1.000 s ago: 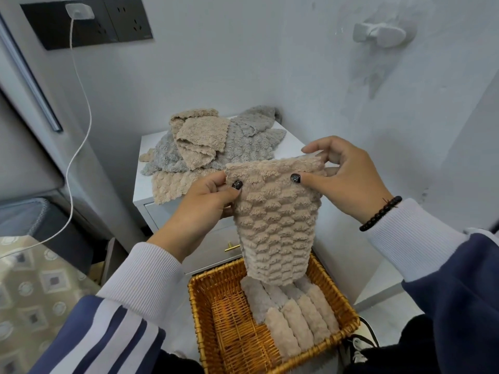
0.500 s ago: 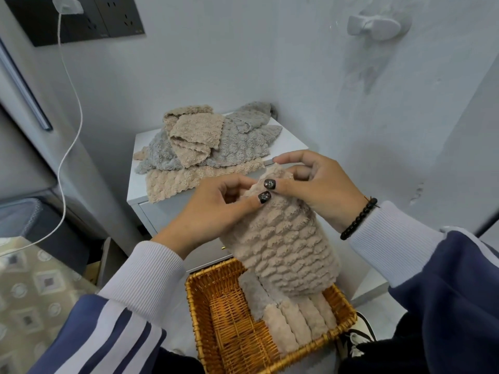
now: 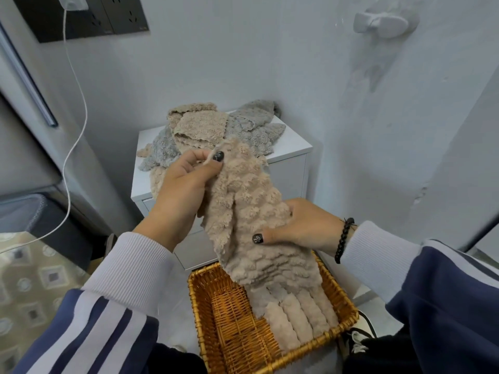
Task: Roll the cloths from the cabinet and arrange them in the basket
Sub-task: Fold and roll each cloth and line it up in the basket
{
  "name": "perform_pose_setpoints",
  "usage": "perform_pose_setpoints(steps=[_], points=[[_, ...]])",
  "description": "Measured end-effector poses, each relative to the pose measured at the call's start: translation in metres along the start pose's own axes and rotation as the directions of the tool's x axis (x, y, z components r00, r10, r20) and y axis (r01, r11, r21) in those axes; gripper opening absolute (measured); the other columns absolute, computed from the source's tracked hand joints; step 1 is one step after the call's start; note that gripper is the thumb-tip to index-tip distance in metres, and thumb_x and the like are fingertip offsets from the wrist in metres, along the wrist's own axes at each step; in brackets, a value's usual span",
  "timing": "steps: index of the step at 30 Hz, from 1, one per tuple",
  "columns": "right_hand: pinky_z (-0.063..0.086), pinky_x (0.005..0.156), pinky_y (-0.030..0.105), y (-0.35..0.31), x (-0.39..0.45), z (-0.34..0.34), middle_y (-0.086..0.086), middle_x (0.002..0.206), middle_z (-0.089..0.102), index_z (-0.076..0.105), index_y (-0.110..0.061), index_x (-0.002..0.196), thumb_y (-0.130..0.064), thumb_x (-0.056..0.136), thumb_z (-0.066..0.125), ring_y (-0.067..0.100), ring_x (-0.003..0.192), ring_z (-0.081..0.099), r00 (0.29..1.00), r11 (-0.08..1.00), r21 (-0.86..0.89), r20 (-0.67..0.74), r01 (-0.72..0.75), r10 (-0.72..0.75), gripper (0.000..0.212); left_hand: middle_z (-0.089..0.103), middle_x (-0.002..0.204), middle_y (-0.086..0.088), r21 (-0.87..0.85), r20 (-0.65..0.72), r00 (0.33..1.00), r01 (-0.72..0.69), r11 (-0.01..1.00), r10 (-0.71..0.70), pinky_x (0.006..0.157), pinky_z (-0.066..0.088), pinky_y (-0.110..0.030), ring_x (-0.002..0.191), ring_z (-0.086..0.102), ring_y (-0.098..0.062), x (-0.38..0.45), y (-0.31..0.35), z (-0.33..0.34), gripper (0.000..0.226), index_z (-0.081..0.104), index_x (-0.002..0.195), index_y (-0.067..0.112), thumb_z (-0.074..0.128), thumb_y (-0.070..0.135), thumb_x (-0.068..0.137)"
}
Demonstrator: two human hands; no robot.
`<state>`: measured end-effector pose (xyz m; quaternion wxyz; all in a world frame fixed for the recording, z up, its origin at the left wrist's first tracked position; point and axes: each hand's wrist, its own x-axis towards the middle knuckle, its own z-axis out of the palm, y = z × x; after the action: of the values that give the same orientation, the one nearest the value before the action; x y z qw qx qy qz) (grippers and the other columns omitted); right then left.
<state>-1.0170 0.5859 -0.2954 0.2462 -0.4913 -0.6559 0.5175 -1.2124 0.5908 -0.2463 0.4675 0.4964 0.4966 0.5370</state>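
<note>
A beige textured cloth hangs folded lengthwise above the wicker basket. My left hand pinches its top end between thumb and fingers. My right hand grips it lower down on the right side, thumb on the front. Inside the basket, several rolled beige cloths lie side by side along the right half; the hanging cloth hides their far ends. More loose beige and grey cloths are piled on the white cabinet behind.
The basket's left half shows bare weave. A white charging cable hangs from a wall socket at the upper left. A grey bin stands at the left, above a patterned surface. A white wall hook is at the upper right.
The cloth went from held spread by its top corners to folded lengthwise. My right hand dropped from the top edge to its lower right side; my left hand now holds the top alone.
</note>
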Motion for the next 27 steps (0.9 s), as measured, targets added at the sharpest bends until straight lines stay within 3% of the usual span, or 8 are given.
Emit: perform_pose_setpoints(steps=[2,6,12,14,17,22,24,27], points=[[0.053,0.091,0.026,0.001,0.002,-0.007,-0.009,0.097,0.074,0.072,-0.022,0.096,-0.029,0.072,0.082,0.005,0.090,0.069,1.000,0.999,-0.028,-0.024,-0.021,0.020,0.027,0.068,0.072,-0.001,-0.029,-0.075,0.997,0.007,1.000,-0.009,0.058,0.046,-0.031,0.060,0.062,-0.016,0.003,0.001,-0.008,0.010,0.058,0.086,0.019,0.057,0.015,0.095],[0.055,0.089,0.034,0.007,0.007,-0.029,0.005,0.097,0.075,0.073,-0.011,0.097,-0.027,0.077,0.078,0.019,0.093,0.071,0.990,0.991,0.040,-0.053,-0.131,0.133,0.026,0.062,0.058,0.005,-0.008,-0.221,0.975,-0.010,1.000,0.008,0.032,0.030,-0.018,0.039,0.051,-0.010,0.005,0.002,-0.025,0.013,0.056,0.084,0.019,0.054,0.017,0.097],[0.059,0.078,0.033,0.019,0.009,-0.049,0.012,0.098,0.074,0.069,-0.003,0.099,-0.014,0.075,0.072,0.022,0.087,0.071,0.977,0.917,0.357,-0.043,-0.179,0.207,0.026,0.070,0.076,-0.005,0.060,-0.276,0.961,0.047,0.997,-0.028,0.035,0.037,-0.018,0.040,0.054,-0.009,0.009,-0.005,-0.053,0.010,0.070,0.097,0.018,0.062,0.022,0.094],[0.060,0.072,0.031,0.018,0.009,-0.054,0.010,0.094,0.073,0.067,-0.003,0.099,-0.008,0.084,0.067,0.019,0.081,0.071,0.971,0.899,0.403,-0.085,-0.173,0.225,0.016,0.072,0.083,-0.008,0.085,-0.260,0.965,0.060,0.995,-0.036,0.044,0.047,-0.020,0.047,0.061,-0.010,0.009,-0.006,-0.058,0.012,0.072,0.099,0.017,0.062,0.019,0.094],[0.058,0.074,0.032,0.017,0.011,-0.061,0.010,0.095,0.070,0.065,-0.005,0.097,-0.007,0.088,0.064,0.018,0.082,0.067,0.949,0.888,0.429,-0.174,-0.168,0.264,0.010,0.074,0.094,-0.008,0.101,-0.268,0.962,0.090,0.991,-0.060,0.076,0.057,-0.034,0.080,0.071,-0.018,0.008,-0.008,-0.065,0.012,0.073,0.095,0.015,0.061,0.014,0.093],[0.056,0.075,0.036,0.006,0.014,-0.061,0.011,0.102,0.072,0.063,0.000,0.112,-0.015,0.089,0.065,0.021,0.090,0.070,0.922,0.832,0.552,-0.297,-0.048,0.250,0.027,0.068,0.117,-0.010,0.137,-0.272,0.945,0.227,0.964,-0.183,0.090,0.054,-0.047,0.093,0.068,-0.025,0.011,-0.011,-0.066,0.012,0.068,0.091,0.012,0.057,0.016,0.094],[0.057,0.079,0.039,-0.001,0.017,-0.057,0.013,0.104,0.072,0.063,-0.002,0.110,-0.018,0.091,0.063,0.023,0.091,0.071,0.904,0.870,0.493,-0.379,0.017,0.197,0.025,0.070,0.114,-0.012,0.092,-0.277,0.935,0.256,0.962,-0.222,0.095,0.050,-0.053,0.101,0.068,-0.032,0.011,-0.007,-0.061,0.013,0.067,0.095,0.011,0.057,0.019,0.093],[0.056,0.085,0.046,-0.017,0.021,-0.053,0.020,0.102,0.070,0.063,0.000,0.105,-0.028,0.093,0.060,0.029,0.089,0.069,0.858,0.977,0.207,-0.509,0.048,0.065,0.031,0.073,0.104,-0.012,0.045,-0.253,0.938,0.257,0.965,-0.238,0.093,0.051,-0.055,0.099,0.069,-0.032,0.012,-0.001,-0.051,0.026,0.068,0.103,0.009,0.063,0.031,0.090]])
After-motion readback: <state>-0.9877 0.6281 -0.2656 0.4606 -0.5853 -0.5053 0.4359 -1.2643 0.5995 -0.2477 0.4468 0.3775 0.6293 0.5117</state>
